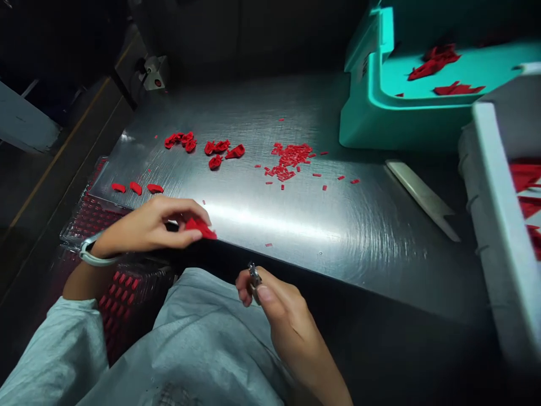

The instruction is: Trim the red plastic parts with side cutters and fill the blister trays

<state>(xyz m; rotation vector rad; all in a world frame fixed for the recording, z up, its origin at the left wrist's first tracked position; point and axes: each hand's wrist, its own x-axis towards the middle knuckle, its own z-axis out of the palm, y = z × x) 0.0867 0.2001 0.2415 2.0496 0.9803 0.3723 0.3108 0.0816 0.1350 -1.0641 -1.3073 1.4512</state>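
The left hand [169, 223] pinches a red piece [200, 228]; the right hand [276, 299] grips a small metal tool [255, 274].

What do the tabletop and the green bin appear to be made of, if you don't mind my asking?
The tabletop looks like brushed metal: fine streaks and a bright glare. The green bin is probably smooth, semi-matte plastic, judging by its rounded, molded-looking rim.

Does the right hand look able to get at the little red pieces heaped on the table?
Probably yes: nothing tall stands between the right hand, near the table's front edge, and the little red pieces, though its fingers already grip a small metal tool.
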